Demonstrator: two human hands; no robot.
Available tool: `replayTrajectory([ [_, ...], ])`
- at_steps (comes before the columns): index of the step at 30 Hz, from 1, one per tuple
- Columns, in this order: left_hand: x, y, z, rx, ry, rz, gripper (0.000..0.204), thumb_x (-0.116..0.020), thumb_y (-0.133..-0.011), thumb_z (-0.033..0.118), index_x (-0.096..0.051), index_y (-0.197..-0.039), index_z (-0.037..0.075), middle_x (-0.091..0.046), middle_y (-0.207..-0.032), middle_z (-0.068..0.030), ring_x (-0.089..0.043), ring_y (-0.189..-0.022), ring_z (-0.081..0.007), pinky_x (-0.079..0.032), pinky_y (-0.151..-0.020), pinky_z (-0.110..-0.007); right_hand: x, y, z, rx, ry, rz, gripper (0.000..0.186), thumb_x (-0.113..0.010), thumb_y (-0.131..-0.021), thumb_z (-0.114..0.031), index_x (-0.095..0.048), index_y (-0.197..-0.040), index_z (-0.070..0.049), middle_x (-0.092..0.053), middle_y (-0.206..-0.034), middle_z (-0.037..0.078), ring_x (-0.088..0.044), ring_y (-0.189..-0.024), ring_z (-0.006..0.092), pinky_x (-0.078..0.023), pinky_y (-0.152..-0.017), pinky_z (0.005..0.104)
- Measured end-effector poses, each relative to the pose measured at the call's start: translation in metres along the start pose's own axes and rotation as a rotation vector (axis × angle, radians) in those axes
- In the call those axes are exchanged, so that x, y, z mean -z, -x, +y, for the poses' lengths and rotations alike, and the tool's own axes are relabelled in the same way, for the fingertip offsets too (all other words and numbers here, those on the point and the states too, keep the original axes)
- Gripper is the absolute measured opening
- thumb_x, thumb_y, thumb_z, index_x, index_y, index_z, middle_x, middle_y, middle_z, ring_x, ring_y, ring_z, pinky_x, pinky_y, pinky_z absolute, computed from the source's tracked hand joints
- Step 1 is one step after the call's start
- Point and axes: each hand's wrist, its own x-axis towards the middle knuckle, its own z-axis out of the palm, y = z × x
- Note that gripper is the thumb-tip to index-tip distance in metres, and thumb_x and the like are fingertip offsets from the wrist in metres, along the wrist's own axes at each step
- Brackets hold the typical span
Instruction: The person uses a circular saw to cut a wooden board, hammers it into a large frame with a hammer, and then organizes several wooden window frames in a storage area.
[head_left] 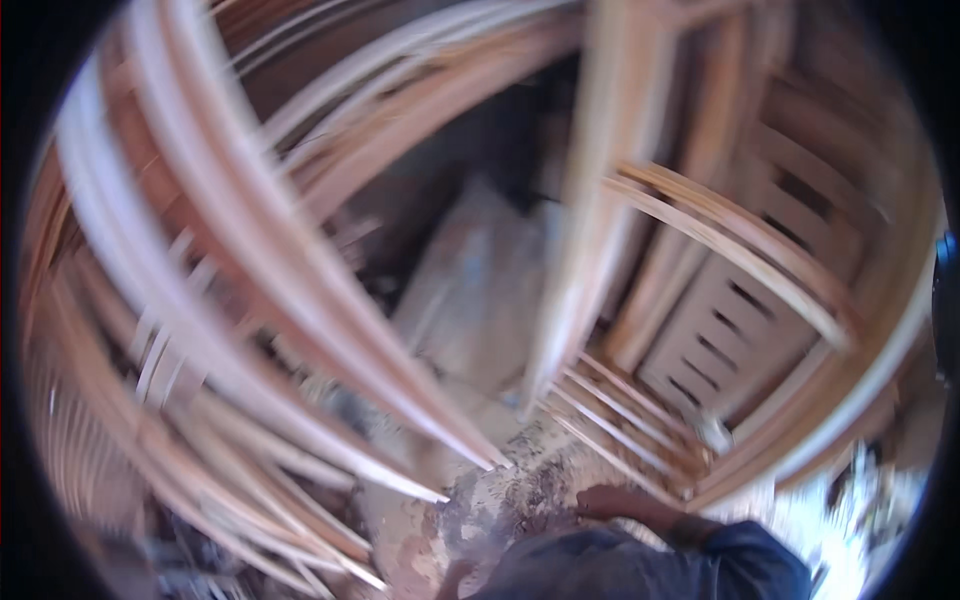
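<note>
Just ahead of the dark shirt (610, 570), the right hand (602, 501) is hovering, blurred, its forearm (658, 515) slanting inward.

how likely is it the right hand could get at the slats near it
Probably yes: the right hand is close to the lower end of the slats, with nothing visible between, though blur hides exact depth.

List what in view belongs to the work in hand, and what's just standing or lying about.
Likely in the work:
slatted wooden frame, nearest the right hand; contact too blurred to tell

Likely just about:
long pale boards, left
wooden strips, lower left
slotted wooden panel, right
</note>
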Motion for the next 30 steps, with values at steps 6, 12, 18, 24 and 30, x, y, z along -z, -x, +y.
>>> replayTrajectory([
  [6, 0.038, -0.071, 0.034, 0.507, -0.162, -0.228, 0.034, -0.068, -0.09, 0.027, -0.072, -0.118, 0.008, -0.075, -0.103, -0.0109, -0.069, -0.088, -0.0208, -0.055, -0.076, -0.037, 0.026, 0.089, 0.025, -0.414, -0.184, 0.36, 0.052, -0.055, -0.097, -0.055, -0.069, -0.102, -0.005, -0.071, -0.102, 0.023, -0.066, -0.099, 0.0443, -0.051, -0.085, 0.0552],
  [12, 0.062, -0.184, 0.066, 0.365, -0.352, -0.352, 0.031, -0.066, -0.09, 0.029, -0.071, -0.112, 0.007, -0.074, -0.103, -0.0127, -0.07, -0.091, -0.0269, -0.055, -0.078, -0.041, 0.053, 0.146, 0.084, -0.528, -0.29, 0.524, 0.047, -0.055, -0.097, -0.048, -0.067, -0.116, -0.007, -0.07, -0.113, 0.023, -0.065, -0.109, 0.0431, -0.051, -0.096, 0.0529],
  [18, 0.062, -0.321, 0.143, 0.048, -0.425, -0.368, 0.032, -0.063, -0.092, 0.031, -0.071, -0.107, 0.004, -0.073, -0.103, -0.0145, -0.071, -0.093, -0.0306, -0.055, -0.081, -0.043, 0.135, 0.183, 0.149, -0.451, -0.225, 0.862, 0.04, -0.063, -0.094, -0.043, -0.067, -0.099, -0.003, -0.071, -0.095, 0.026, -0.068, -0.092, 0.0464, -0.053, -0.084, 0.0548],
  [24, 0.027, -0.468, 0.345, 0.042, -0.201, -0.107, 0.036, -0.064, -0.098, 0.03, -0.07, -0.12, 0.002, -0.074, -0.1, -0.0063, -0.069, -0.087, -0.0154, -0.054, -0.076, -0.033, 0.219, 0.241, 0.206, -0.325, -0.247, 1.176, 0.029, -0.062, -0.095, -0.035, -0.066, -0.102, -0.007, -0.07, -0.097, 0.021, -0.067, -0.093, 0.0418, -0.053, -0.081, 0.0542],
  [30, 0.026, -0.553, 0.607, -0.4, -0.333, -0.021, 0.03, -0.06, -0.103, 0.024, -0.069, -0.119, 0.0, -0.074, -0.102, -0.0127, -0.07, -0.097, -0.0218, -0.054, -0.088, -0.035, 0.316, 0.31, 0.179, -0.234, -0.191, 1.325, 0.016, -0.064, -0.093, -0.019, -0.066, -0.102, -0.005, -0.067, -0.092, 0.018, -0.067, -0.083, 0.0412, -0.054, -0.074, 0.0477],
])
